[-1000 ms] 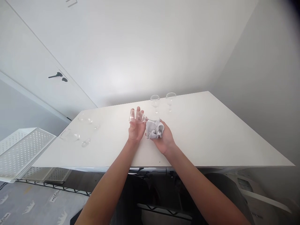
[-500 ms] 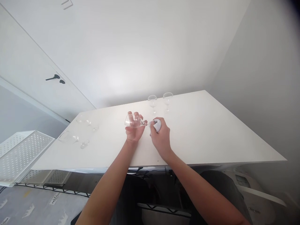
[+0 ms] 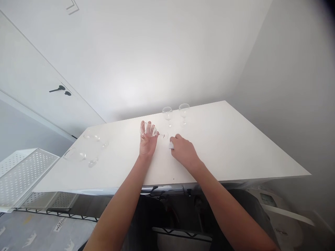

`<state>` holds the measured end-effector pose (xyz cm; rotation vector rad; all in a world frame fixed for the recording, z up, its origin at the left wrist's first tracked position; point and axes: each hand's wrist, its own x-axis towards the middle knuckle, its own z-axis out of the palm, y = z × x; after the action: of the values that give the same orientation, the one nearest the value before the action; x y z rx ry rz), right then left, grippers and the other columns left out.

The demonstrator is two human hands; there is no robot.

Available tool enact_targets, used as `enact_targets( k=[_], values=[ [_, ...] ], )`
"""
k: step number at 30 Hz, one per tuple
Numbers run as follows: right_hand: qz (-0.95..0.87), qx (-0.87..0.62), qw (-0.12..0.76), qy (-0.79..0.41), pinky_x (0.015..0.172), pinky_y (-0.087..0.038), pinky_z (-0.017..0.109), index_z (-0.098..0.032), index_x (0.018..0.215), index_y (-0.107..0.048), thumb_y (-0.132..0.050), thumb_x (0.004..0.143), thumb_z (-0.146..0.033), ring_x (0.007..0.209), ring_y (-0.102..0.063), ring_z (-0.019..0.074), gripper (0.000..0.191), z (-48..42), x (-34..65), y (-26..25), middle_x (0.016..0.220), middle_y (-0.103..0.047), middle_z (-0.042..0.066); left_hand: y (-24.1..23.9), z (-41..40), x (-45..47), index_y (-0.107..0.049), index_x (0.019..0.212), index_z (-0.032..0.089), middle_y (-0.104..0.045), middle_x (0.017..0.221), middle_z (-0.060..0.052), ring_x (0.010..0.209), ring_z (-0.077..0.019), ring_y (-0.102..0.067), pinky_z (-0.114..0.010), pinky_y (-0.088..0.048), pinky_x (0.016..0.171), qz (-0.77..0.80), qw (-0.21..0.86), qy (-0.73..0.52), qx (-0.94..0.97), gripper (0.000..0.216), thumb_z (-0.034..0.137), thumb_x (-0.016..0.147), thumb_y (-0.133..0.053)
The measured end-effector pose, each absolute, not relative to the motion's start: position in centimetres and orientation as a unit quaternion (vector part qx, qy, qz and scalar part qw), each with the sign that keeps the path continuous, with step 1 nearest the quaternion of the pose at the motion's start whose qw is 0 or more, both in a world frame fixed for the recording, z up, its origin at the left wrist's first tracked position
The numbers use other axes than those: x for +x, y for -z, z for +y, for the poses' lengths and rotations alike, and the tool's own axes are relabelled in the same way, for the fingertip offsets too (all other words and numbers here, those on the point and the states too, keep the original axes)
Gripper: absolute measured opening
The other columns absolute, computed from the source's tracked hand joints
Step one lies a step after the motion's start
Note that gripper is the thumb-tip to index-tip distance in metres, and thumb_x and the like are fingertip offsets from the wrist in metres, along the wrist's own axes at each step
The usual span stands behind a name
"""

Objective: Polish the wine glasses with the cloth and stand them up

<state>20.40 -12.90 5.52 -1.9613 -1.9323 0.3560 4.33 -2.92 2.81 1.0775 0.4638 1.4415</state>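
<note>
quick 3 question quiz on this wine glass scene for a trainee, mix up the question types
1. True or false: the left hand holds a wine glass by its bowl, tipped on its side.
2. How many wine glasses stand upright at the back of the table?
3. What does the right hand hold? A) sponge B) cloth C) bottle

Key:
1. True
2. Two: one, another
3. B
</note>
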Motion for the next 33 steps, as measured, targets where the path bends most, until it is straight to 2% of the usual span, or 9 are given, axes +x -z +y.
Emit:
enact_targets(
  k=[3, 5, 8, 13, 16, 19, 22, 26, 33],
  values=[
    [-0.736, -0.645, 0.186, -0.084, 0.064, -0.046, 0.031, -0.024, 0.132, -0.063, -0.052, 0.091, -0.012, 0.086, -0.071, 0.0198, 0.044, -13.2, 19.9, -5.8, 0.147, -0.055, 0.013, -2.7, -2.9, 4.6, -0.065, 0.134, 0.043, -0.06, 0.144, -0.007, 0.12, -0.023, -0.06, -0.031, -0.052, 0.084, 0.209, 0.603, -0.604, 0.477, 0.083, 0.065, 0.061, -0.096],
    [-0.757, -0.626, 0.171, -0.076, 0.065, -0.049, 0.032, -0.026, 0.139, -0.06, -0.05, 0.092, -0.014, 0.086, -0.072, 0.0205, 0.049, -13.4, 19.3, -5.7, 0.155, -0.05, 0.012, -2.5, -2.8, 4.7, -0.066, 0.137, 0.04, -0.063, 0.139, -0.008, 0.113, -0.0201, -0.061, -0.03, -0.051, 0.084, 0.207, 0.607, -0.596, 0.483, 0.084, 0.06, 0.062, -0.098],
    [-0.771, -0.618, 0.126, -0.089, 0.067, -0.052, 0.035, -0.023, 0.136, -0.062, -0.05, 0.093, -0.017, 0.085, -0.075, 0.0223, 0.045, -13.5, 18.4, -5.1, 0.159, -0.05, 0.013, -2.4, -2.9, 4.8, -0.067, 0.139, 0.035, -0.068, 0.134, -0.009, 0.11, -0.0185, -0.062, -0.029, -0.049, 0.085, 0.212, 0.611, -0.578, 0.497, 0.084, 0.051, 0.064, -0.1],
    [-0.759, -0.635, 0.101, -0.103, 0.074, -0.057, 0.038, -0.021, 0.137, -0.062, -0.051, 0.093, -0.018, 0.09, -0.077, 0.0254, 0.045, -13.2, 18.0, -4.0, 0.166, -0.046, 0.015, -2.5, -3.0, 5.2, -0.066, 0.14, 0.03, -0.071, 0.136, -0.014, 0.122, -0.0246, -0.061, -0.032, -0.049, 0.088, 0.245, 0.603, -0.554, 0.519, 0.089, 0.05, 0.06, -0.101],
    [-0.752, -0.642, 0.106, -0.102, 0.076, -0.057, 0.038, -0.019, 0.135, -0.064, -0.052, 0.092, -0.018, 0.094, -0.078, 0.0268, 0.045, -13.2, 18.1, -3.9, 0.159, -0.054, 0.016, -2.4, -3.1, 5.5, -0.066, 0.133, 0.029, -0.071, 0.14, -0.015, 0.12, -0.0236, -0.063, -0.033, -0.049, 0.092, 0.256, 0.585, -0.542, 0.546, 0.075, 0.046, 0.068, -0.098],
    [-0.746, -0.649, 0.106, -0.106, 0.078, -0.058, 0.039, -0.017, 0.138, -0.062, -0.053, 0.091, -0.017, 0.097, -0.078, 0.0278, 0.048, -13.4, 18.1, -3.9, 0.161, -0.053, 0.018, -2.2, -3.1, 5.8, -0.063, 0.125, 0.029, -0.07, 0.142, -0.014, 0.117, -0.0217, -0.065, -0.034, -0.049, 0.095, 0.253, 0.576, -0.541, 0.558, 0.061, 0.045, 0.074, -0.095],
    [-0.736, -0.66, 0.098, -0.114, 0.079, -0.058, 0.039, -0.016, 0.14, -0.062, -0.053, 0.091, -0.017, 0.098, -0.078, 0.0281, 0.05, -13.5, 17.9, -4.2, 0.166, -0.047, 0.019, -2.2, -3.2, 5.9, -0.061, 0.127, 0.03, -0.066, 0.149, -0.014, 0.122, -0.0223, -0.064, -0.038, -0.049, 0.103, 0.245, 0.573, -0.542, 0.564, 0.062, 0.046, 0.077, -0.093],
    [-0.707, -0.69, 0.077, -0.132, 0.078, -0.057, 0.039, -0.015, 0.145, -0.06, -0.052, 0.09, -0.016, 0.099, -0.078, 0.0284, 0.055, -13.4, 18.6, -4.6, 0.169, -0.042, 0.019, -2.4, -3.3, 5.9, -0.059, 0.132, 0.033, -0.051, 0.165, -0.012, 0.131, -0.0238, -0.062, -0.041, -0.048, 0.11, 0.246, 0.58, -0.56, 0.539, 0.066, 0.053, 0.078, -0.091],
    [-0.638, -0.752, 0.05, -0.158, 0.082, -0.056, 0.039, -0.013, 0.15, -0.055, -0.05, 0.089, -0.011, 0.111, -0.076, 0.031, 0.061, -13.0, 23.3, -5.2, 0.172, -0.036, 0.021, -2.4, -3.2, 5.7, -0.066, 0.112, 0.029, -0.052, 0.161, -0.006, 0.12, -0.0197, -0.063, -0.033, -0.052, 0.099, 0.31, 0.585, -0.546, 0.513, 0.035, 0.058, 0.093, -0.074]
  ],
)
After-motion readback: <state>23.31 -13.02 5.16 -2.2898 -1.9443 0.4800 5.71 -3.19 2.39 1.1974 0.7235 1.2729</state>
